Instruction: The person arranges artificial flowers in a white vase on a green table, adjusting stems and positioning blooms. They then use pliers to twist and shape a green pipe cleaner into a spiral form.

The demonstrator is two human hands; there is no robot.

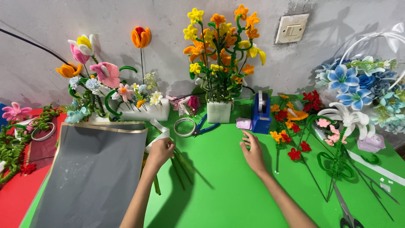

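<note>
While left hand [159, 151] fingers pinch fuzzy green stems [179, 162] (wiry), right hand [254, 153] fingers spread.

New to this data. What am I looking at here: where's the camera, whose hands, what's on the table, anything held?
There is one picture, from a camera worn on a person's head, looking down at their own two bare hands over a green table. There is no robot. The left hand is closed around a bunch of green stems, with a white ribbon at its knuckles. The right hand is open and empty, flat on the table, reaching toward a blue tape dispenser. Beside the left hand lies a grey sheet with a gold edge. Farther back are handmade flowers stood in white blocks, a tape roll and blue-handled pliers. Loose red and orange flowers and scissors lie to the right.
</note>
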